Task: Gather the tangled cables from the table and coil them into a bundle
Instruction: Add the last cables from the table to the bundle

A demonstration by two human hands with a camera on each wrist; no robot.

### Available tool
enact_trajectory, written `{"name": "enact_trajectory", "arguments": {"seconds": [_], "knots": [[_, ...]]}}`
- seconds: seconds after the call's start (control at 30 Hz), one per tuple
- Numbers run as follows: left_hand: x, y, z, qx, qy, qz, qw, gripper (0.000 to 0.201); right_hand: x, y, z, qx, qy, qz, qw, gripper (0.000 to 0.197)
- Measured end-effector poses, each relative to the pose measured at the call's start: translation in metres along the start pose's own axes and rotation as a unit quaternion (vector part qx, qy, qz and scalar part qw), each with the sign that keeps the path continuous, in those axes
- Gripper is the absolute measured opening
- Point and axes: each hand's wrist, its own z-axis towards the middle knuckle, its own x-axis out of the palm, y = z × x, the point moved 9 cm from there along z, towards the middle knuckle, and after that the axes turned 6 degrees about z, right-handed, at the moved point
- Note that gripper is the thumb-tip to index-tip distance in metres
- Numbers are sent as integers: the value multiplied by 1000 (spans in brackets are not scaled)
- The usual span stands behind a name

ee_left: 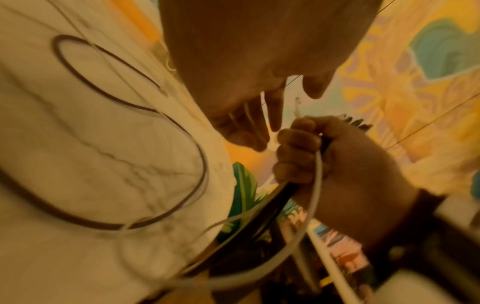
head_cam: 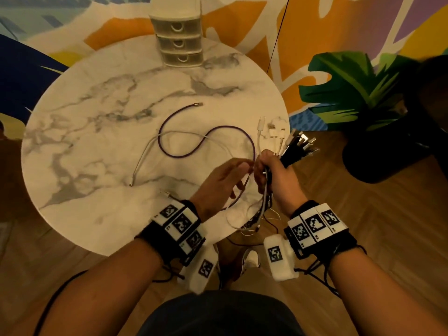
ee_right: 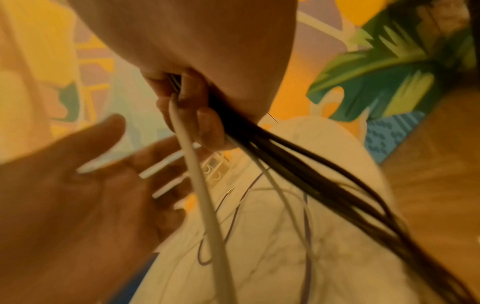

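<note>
In the head view, our right hand (head_cam: 271,175) grips a bundle of cables (head_cam: 294,145) beside the table (head_cam: 97,122) edge; a purple cable (head_cam: 206,139) and white cable (head_cam: 145,154) lie on the table. Both wrist views show our left hand (ee_right: 78,185) open, fingers spread, holding nothing. No writing is legible.

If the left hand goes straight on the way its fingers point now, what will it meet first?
Most likely the right hand, which grips the cable bundle. The left hand is open, its fingers almost at the right knuckles; exact depth is unclear.
</note>
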Motion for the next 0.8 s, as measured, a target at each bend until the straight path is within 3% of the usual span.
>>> {"name": "enact_trajectory", "arguments": {"seconds": [0.07,0.13,0.27,0.63,0.7,0.73,0.8], "knots": [[-11,-15,8,16,-73,-21,997,25,-1,1,-6,-2,22,-54,998,41],[-17,-30,19,24,-104,-38,993,17,2,-2,-14,9,40,-69,997,39],[2,-55,26,71,-75,48,993,12,3,0,-23,12,67,-47,997,36],[43,-87,24,117,-88,-23,989,13,-17,23,-24,-40,46,-45,997,44],[37,-81,25,104,-106,-52,988,18,-29,30,-21,-52,13,-34,998,50],[36,-74,25,87,-95,-46,991,24,-40,31,-18,-41,-22,9,999,54],[56,-48,19,34,32,55,997,35,-66,31,-12,-25,-92,136,986,56]]}}
